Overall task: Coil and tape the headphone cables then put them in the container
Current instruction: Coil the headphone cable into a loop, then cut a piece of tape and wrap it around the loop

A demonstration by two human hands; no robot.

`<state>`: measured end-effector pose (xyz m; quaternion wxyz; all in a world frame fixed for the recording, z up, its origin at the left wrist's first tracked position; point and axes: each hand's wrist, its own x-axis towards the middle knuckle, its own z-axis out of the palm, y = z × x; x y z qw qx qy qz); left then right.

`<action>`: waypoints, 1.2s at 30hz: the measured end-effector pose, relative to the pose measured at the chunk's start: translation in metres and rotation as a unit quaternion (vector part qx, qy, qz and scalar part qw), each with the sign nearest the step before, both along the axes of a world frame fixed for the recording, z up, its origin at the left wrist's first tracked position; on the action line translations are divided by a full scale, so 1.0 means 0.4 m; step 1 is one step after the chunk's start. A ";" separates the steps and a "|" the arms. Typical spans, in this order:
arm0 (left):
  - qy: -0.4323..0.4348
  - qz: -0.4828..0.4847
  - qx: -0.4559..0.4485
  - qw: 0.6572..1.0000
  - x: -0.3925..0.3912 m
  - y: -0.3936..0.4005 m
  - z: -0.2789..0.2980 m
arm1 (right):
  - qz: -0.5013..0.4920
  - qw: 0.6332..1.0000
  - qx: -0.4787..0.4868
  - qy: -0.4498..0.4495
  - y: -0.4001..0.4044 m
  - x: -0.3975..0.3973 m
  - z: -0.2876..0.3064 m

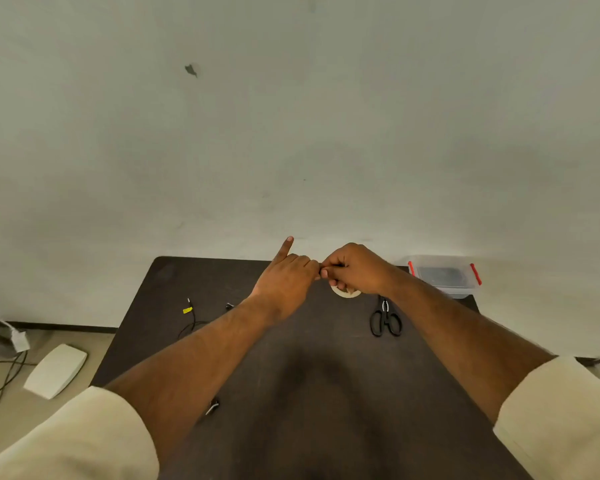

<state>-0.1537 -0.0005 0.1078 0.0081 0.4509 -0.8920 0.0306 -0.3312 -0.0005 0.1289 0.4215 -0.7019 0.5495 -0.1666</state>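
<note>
Hands: the left hand (284,282) and right hand (355,268) met above the far middle of the table (291,393), fingertips touching. The right hand's fingers were curled in a pinch on something too small to identify, probably a piece of tape. The left hand's fingers were curled toward that pinch, one finger raised; what it held could not be told.

Tape roll (345,293): on the table directly beneath the right hand, largely hidden by it, presumably kept there for short reaches.

Scissors (385,320): closed, just below and right of the roll, likely staged for cutting.

Headphone cable (192,320): loose and uncoiled at centre-left of the frame, well apart from both hands; a yellow tag (187,310) near its plug.

Container (444,276): clear, red-clipped, at the table's upper-right corner, beyond the right forearm.
</note>
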 end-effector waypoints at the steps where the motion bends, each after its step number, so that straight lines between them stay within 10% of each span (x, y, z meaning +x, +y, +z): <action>1: 0.010 0.010 0.021 1.000 -0.007 -0.014 -0.011 | -0.014 0.999 0.027 -0.031 -0.012 -0.003 -0.013; 5: 0.082 0.085 0.120 0.986 -0.024 -0.092 -0.068 | -0.119 0.983 0.053 -0.127 -0.083 -0.032 -0.109; 11: 0.200 0.201 0.207 0.936 -0.008 -0.190 -0.186 | -0.210 0.977 0.006 0.022 -0.162 -0.077 -0.315; 23: 0.186 0.239 0.262 0.917 -0.033 -0.263 -0.354 | 0.015 0.936 -0.018 0.352 -0.302 -0.037 -0.490; 36: 0.227 0.244 0.289 0.898 -0.053 -0.273 -0.401 | -0.015 0.914 -0.009 0.405 -0.332 0.020 -0.480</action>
